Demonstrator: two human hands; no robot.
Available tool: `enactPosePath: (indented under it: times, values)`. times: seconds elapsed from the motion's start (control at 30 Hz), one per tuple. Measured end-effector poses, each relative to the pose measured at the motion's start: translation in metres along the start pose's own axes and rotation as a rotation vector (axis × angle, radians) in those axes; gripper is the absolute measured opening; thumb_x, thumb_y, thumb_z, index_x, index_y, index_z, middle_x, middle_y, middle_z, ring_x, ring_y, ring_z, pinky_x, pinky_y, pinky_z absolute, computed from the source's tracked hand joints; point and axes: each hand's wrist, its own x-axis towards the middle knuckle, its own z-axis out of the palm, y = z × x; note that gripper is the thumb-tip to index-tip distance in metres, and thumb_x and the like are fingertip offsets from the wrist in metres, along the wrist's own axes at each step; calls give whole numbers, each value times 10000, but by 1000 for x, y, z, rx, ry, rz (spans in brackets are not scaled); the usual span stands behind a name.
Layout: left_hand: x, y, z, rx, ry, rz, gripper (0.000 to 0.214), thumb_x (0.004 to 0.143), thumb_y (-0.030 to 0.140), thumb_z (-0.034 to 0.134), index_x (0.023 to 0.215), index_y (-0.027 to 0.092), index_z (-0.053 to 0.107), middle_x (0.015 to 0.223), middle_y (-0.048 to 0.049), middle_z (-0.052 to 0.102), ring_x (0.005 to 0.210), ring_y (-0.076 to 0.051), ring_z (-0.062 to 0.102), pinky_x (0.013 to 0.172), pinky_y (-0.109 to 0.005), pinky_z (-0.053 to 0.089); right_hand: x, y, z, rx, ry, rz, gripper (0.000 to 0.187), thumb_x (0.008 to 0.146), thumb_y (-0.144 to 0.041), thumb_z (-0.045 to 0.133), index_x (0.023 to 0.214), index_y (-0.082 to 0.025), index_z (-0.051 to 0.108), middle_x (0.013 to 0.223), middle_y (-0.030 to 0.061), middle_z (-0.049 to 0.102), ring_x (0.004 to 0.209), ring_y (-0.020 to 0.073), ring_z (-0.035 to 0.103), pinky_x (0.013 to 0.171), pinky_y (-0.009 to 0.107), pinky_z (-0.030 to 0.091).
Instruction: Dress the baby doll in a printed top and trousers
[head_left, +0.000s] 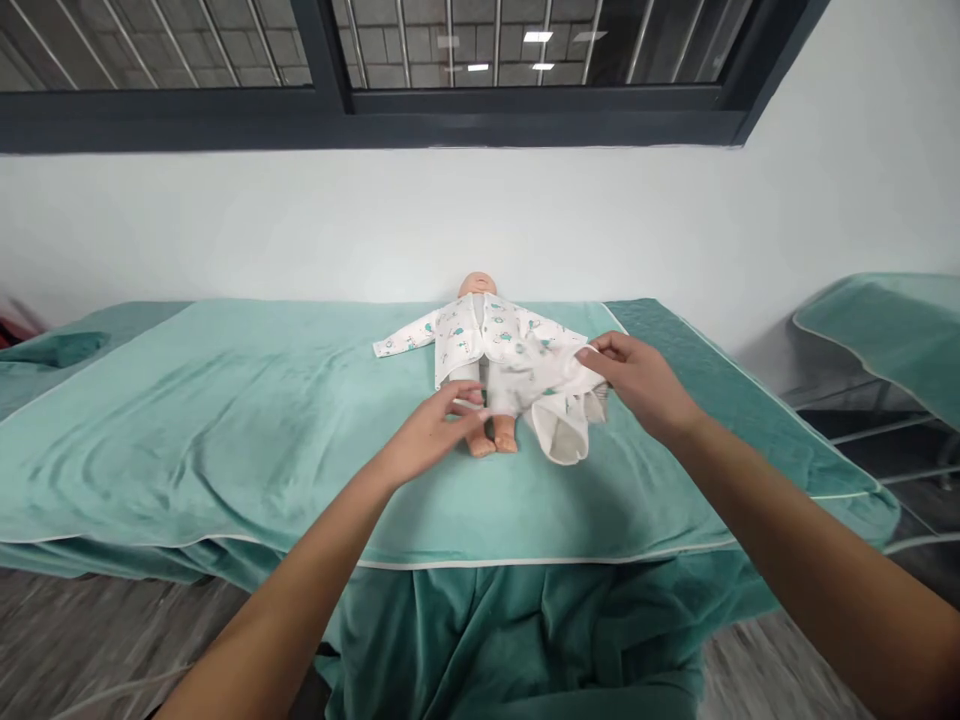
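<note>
A baby doll [478, 284] lies on its back on the green-covered bed, head toward the wall and bare feet toward me. It wears a white patterned long-sleeved jacket [459, 330], its sleeves spread to both sides. My right hand [637, 378] pinches the edge of a white baby garment [559, 425], which hangs slightly blurred beside and over the doll's leg on the right. My left hand [435, 430] is by the doll's lower legs, fingers apart, holding nothing I can see. Whether its fingertips touch the leg I cannot tell.
The bed's green cover [225, 430] has a pale edging and hangs down at the front. Behind it stands a white wall [360, 220] with a dark-framed barred window [525, 100]. At the right is another green-covered surface [892, 330] above metal bars.
</note>
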Motion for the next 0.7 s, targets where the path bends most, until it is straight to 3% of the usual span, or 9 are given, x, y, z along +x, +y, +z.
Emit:
enactPosePath:
  times: [0.1, 0.2, 0.27, 0.33, 0.43, 0.53, 0.7]
  values:
    - [-6, 37, 9, -134, -29, 105, 669, 737, 305, 806, 1366, 286, 578, 1294, -84, 640, 1087, -264, 648, 910, -367, 541, -13, -43, 26, 245, -105, -46, 254, 824, -474, 720, 831, -244, 613, 716, -11, 639, 638, 154, 578, 557, 282, 470]
    - [-15, 59, 10, -223, -84, 124, 580, 707, 297, 841, 1243, 227, 632, 1083, -82, 704, 917, -248, 684, 839, -376, 565, -27, -72, 42, 346, -223, -201, 190, 878, -391, 695, 1010, -273, 624, 1037, 24, 715, 906, 200, 683, 722, 332, 585]
    - [-21, 63, 7, -237, -146, 127, 489, 730, 372, 834, 1149, 199, 651, 920, -64, 706, 816, -235, 683, 776, -371, 571, -35, -81, 47, 351, -330, -325, 217, 918, -313, 649, 1126, -289, 591, 1269, 35, 666, 1064, 211, 680, 845, 376, 604]
    - [-25, 62, 2, -262, -149, 149, 473, 765, 483, 796, 1108, 189, 654, 854, -58, 699, 813, -238, 683, 763, -363, 571, -41, -82, 48, 276, -398, -454, 243, 946, -252, 604, 1181, -290, 557, 1402, 47, 594, 1173, 214, 650, 945, 414, 586]
    - [-27, 61, -1, -374, -46, 122, 521, 834, 603, 683, 1140, 184, 651, 914, -72, 716, 877, -243, 694, 760, -339, 569, -45, -76, 47, 46, -394, -635, 245, 939, -227, 618, 1167, -281, 547, 1512, 73, 504, 1370, 249, 518, 1046, 457, 530]
    - [-24, 64, 2, -503, 53, 31, 521, 837, 541, 701, 1207, 180, 638, 1002, -74, 731, 897, -246, 707, 722, -313, 559, -43, -70, 46, -181, -381, -779, 291, 915, -241, 667, 1175, -275, 542, 1588, 97, 421, 1462, 286, 409, 1082, 514, 486]
    - [-18, 67, 6, -616, 119, -9, 505, 787, 420, 745, 1214, 171, 643, 1019, -73, 750, 890, -265, 719, 722, -334, 558, -38, -68, 45, -486, -311, -935, 383, 911, -203, 650, 1268, -264, 522, 1582, 126, 423, 1422, 310, 447, 1119, 566, 403]
